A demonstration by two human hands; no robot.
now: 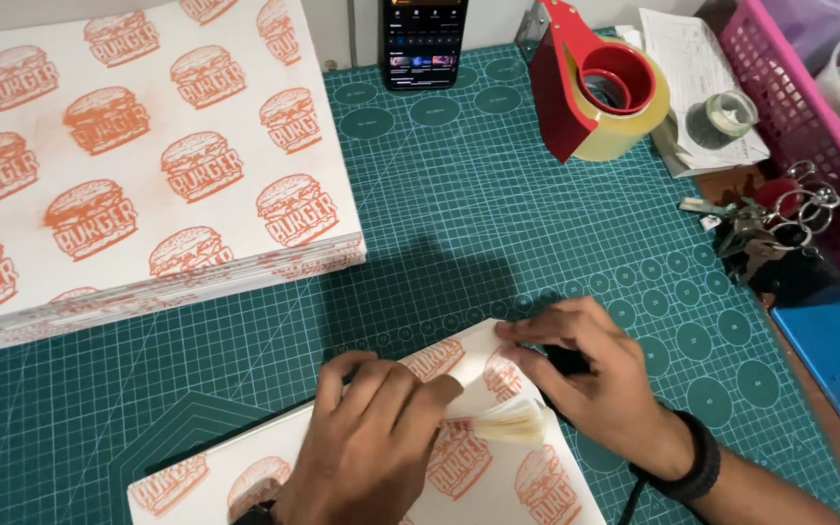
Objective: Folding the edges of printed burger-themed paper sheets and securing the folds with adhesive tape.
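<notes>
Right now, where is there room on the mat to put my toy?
The mat is bare between the paper stack, tape holder and the hands. The right edge is crowded with keys and a basket.

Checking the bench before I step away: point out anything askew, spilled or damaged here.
Nothing spilled or damaged shows. The paper stack lies at a slant to the cutting mat grid. The left hand and right hand press on a printed sheet, also turned off square. Keys sit in a loose heap.
</notes>
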